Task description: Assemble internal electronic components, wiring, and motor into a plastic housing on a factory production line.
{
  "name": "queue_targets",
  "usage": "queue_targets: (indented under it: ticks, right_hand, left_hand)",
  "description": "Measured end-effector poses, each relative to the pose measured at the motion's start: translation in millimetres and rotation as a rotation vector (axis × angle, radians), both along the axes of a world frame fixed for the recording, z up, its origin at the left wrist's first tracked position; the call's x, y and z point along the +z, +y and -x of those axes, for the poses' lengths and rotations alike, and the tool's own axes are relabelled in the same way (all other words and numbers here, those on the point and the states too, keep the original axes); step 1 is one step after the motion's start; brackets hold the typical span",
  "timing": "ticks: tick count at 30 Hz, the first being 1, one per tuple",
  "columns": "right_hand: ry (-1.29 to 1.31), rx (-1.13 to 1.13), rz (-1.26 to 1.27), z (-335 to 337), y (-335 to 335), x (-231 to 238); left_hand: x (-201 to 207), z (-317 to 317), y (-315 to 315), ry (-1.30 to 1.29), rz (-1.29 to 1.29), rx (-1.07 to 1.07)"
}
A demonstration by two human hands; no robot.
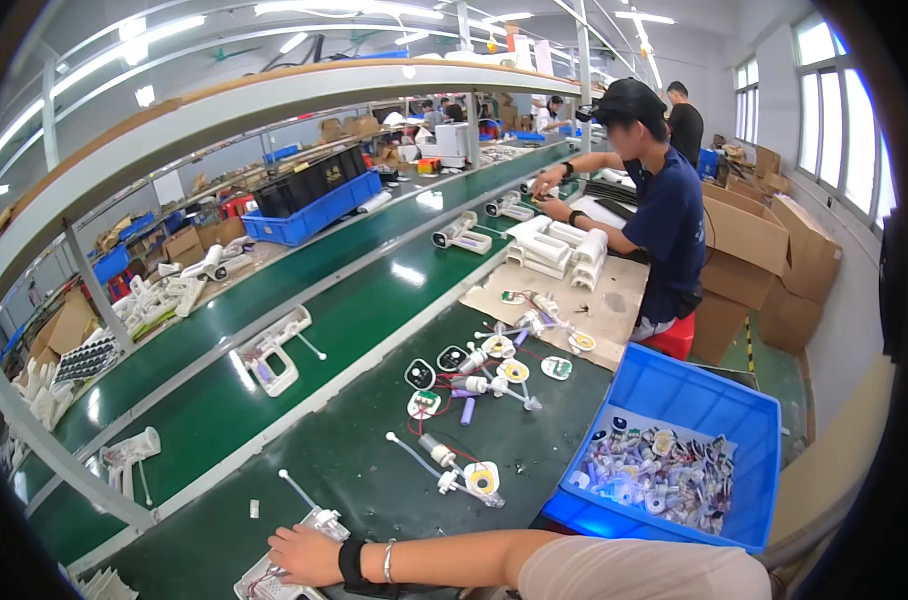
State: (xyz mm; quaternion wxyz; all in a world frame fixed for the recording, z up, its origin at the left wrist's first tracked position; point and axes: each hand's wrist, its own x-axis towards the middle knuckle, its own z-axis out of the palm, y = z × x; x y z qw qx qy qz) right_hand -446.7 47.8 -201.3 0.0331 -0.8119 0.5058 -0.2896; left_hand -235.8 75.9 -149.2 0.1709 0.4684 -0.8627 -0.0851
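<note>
At the lower edge my right hand (306, 556) lies over a white plastic housing (326, 522), its fingers curled on the part. A thin rod with a round tip sticks out of the housing toward the far side. Red wires show beside my fingers, and the hand hides much of the part. My left hand is out of view. Beyond my right hand, on the dark green bench, lies a motor assembly (442, 455) with a white rod and a yellow-ringed disc. Farther off lie several similar wired assemblies (474, 380) with purple cylindrical cells (467, 411).
A blue bin (664, 385) full of wired parts stands at the right. Left of the bench runs a green conveyor (374, 320) carrying white housings (274, 350). A co-worker (664, 200) sits farther along, by stacked white shells (559, 250) on cardboard. Cartons (734, 240) stand behind.
</note>
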Motion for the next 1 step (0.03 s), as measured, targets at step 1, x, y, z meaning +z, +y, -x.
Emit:
queue_targets:
  ticks: [1]
  right_hand:
    - [0.010, -0.006, 0.013, 3.1, -4.4, 4.8]
  left_hand:
    - [-0.9, 2.9, -10.8, -0.131, -0.096, -0.029]
